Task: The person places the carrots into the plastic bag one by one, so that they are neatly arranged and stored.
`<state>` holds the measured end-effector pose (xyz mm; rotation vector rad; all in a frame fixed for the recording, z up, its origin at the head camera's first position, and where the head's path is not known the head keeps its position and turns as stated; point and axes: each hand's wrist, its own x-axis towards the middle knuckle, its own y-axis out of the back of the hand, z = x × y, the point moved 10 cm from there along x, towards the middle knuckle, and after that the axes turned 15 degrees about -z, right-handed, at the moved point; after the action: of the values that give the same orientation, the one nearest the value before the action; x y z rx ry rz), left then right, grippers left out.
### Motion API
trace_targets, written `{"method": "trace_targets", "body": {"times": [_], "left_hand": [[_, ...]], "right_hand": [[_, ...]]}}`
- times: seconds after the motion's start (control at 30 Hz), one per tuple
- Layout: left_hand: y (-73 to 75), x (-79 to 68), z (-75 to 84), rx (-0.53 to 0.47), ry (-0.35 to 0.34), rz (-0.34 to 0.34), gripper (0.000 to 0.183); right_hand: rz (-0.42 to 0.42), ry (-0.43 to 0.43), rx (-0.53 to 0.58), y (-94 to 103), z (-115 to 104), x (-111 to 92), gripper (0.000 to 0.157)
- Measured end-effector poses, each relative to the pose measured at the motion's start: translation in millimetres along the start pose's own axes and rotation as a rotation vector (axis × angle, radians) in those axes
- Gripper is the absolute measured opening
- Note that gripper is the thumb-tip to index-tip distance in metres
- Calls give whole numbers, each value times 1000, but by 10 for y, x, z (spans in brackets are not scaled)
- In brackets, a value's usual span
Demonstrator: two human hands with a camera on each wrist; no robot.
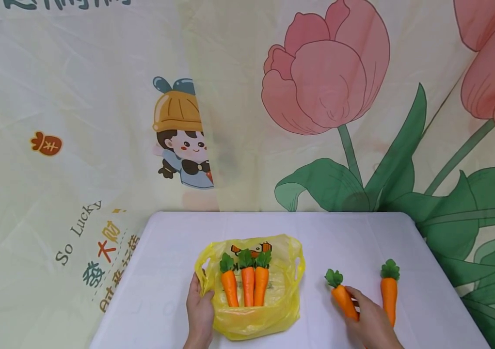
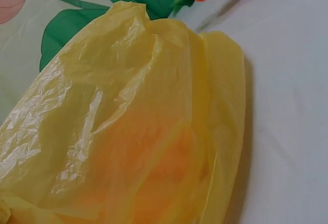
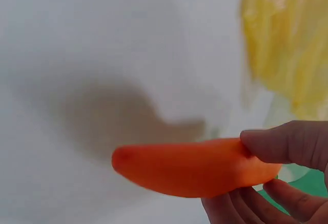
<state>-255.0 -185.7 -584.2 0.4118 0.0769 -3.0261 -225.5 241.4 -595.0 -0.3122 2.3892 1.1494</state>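
My left hand [image 1: 200,306] grips the left edge of a yellow plastic bag [image 1: 256,322], the thumb in front near the handle loop. Three orange carrots [image 1: 247,286] with green leafy tops stick up out of the bag, their lower ends behind its front layer. In the left wrist view, orange shows through the thin yellow plastic [image 2: 107,60]. To the right of the bag, my right hand [image 1: 371,320] pinches another carrot [image 3: 195,167] between thumb and fingers. Its leafy top points up and left in the head view, and its shadow falls on the white cloth beneath.
One more carrot [image 1: 389,295] lies on the white-covered table [image 1: 164,252], just right of my right hand. A printed cloth backdrop [image 1: 238,97] with tulips and a cartoon figure hangs behind the table's far edge.
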Motion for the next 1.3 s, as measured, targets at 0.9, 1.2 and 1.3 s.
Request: {"method": "trace_targets", "body": {"times": [0.9, 1.2, 1.3], "left_hand": [[-23, 12, -6, 1, 0, -7, 78], [-26, 10, -31, 2, 4, -16, 79], [-25, 13, -36, -6, -1, -18, 79]], "right_hand": [[-459, 536, 624, -628, -2145, -46, 73], [-483, 429, 898, -834, -2347, 209, 75], [-466, 381, 949, -872, -2315, 292, 74]]}}
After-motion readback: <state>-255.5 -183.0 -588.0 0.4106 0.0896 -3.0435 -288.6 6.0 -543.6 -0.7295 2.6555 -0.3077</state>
